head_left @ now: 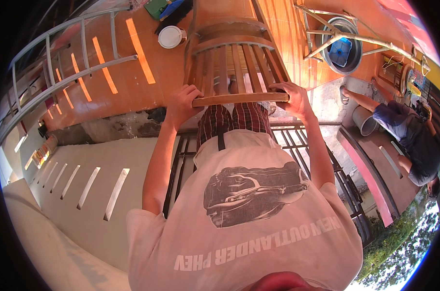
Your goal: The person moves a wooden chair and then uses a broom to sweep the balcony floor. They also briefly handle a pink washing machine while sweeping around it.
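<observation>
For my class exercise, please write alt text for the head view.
A person's left hand and right hand grip a slatted wooden chair at its near end. Beyond, on an orange floor, are a white container to the left and a grey tub holding something blue to the right. Another person is at far right.

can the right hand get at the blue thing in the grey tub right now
Probably not: the right hand grips the wooden chair, and poles of the bamboo frame cross partly over the grey tub holding the blue thing.
</observation>
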`<move>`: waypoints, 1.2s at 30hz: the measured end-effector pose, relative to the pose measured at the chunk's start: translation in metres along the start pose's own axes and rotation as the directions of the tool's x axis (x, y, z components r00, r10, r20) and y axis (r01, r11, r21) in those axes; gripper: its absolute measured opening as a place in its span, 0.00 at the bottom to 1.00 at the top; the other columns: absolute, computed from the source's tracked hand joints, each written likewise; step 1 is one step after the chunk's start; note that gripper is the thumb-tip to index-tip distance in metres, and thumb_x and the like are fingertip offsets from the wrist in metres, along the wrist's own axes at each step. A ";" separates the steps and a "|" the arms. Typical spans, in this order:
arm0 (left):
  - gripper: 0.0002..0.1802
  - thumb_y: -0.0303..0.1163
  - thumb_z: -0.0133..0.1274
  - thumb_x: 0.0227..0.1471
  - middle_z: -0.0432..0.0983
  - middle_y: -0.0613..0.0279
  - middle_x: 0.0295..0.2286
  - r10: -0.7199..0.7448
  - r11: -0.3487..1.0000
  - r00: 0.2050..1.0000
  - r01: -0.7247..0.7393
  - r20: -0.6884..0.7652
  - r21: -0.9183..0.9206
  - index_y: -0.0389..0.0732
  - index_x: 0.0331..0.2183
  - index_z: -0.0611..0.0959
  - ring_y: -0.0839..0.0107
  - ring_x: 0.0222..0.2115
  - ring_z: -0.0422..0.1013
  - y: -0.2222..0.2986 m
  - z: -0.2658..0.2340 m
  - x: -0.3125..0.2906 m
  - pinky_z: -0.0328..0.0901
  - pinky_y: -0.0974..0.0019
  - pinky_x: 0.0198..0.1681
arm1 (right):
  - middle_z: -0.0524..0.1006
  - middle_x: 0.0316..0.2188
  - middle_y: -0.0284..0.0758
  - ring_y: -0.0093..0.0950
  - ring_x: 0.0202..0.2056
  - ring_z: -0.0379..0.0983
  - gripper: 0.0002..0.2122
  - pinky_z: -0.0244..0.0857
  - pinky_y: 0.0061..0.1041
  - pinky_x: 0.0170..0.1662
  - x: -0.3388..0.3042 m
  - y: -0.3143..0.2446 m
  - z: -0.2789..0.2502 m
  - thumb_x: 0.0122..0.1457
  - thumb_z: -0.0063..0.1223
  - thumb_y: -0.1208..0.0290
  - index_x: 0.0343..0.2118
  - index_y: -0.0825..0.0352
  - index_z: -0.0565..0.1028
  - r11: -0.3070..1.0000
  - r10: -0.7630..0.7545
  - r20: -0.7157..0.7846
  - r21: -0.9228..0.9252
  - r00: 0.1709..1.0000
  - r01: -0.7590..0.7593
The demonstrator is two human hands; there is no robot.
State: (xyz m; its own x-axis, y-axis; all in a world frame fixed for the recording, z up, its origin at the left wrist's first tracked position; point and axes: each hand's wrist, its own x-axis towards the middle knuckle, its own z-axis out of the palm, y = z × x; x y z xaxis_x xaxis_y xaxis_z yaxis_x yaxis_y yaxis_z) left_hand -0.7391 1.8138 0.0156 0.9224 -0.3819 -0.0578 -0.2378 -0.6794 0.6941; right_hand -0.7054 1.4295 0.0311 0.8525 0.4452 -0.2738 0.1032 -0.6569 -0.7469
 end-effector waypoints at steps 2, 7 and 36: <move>0.17 0.29 0.69 0.30 0.74 0.63 0.27 0.025 1.000 0.999 -0.026 0.025 0.007 0.42 0.28 0.81 0.60 0.29 0.74 -0.005 -0.017 0.026 0.69 0.61 0.31 | 0.79 0.43 0.37 0.40 0.45 0.76 0.28 0.71 0.33 0.51 0.025 -0.002 -0.019 0.36 0.68 0.80 0.46 0.62 0.77 0.998 0.005 0.022 -0.062 1.000 -0.004; 0.21 0.38 0.69 0.35 0.77 0.70 0.33 0.002 0.999 0.995 0.002 -0.099 0.035 0.47 0.36 0.83 0.63 0.33 0.77 -0.027 -0.055 0.099 0.72 0.61 0.35 | 0.76 0.47 0.41 0.41 0.49 0.73 0.34 0.68 0.36 0.52 0.077 0.017 -0.043 0.35 0.77 0.69 0.50 0.64 0.74 0.961 -0.169 -0.452 -0.272 0.876 0.045; 0.38 0.35 0.68 0.40 0.69 0.44 0.44 -0.734 0.564 0.317 0.778 -0.601 -0.278 0.30 0.49 0.69 0.50 0.45 0.70 -0.293 0.110 0.134 0.65 0.52 0.48 | 0.82 0.34 0.44 0.39 0.39 0.80 0.33 0.70 0.33 0.46 0.414 0.179 -0.111 0.40 0.70 0.44 0.38 0.72 0.75 0.921 0.211 -0.826 -0.011 0.522 -0.390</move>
State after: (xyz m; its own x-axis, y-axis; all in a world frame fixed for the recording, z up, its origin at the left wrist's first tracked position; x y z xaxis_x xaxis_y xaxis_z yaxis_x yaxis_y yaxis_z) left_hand -0.5792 1.8929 -0.2743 0.6497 0.7540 -0.0962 0.6680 -0.5060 0.5457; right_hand -0.2767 1.4288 -0.1486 0.8905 -0.4087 0.2001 -0.2316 -0.7854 -0.5740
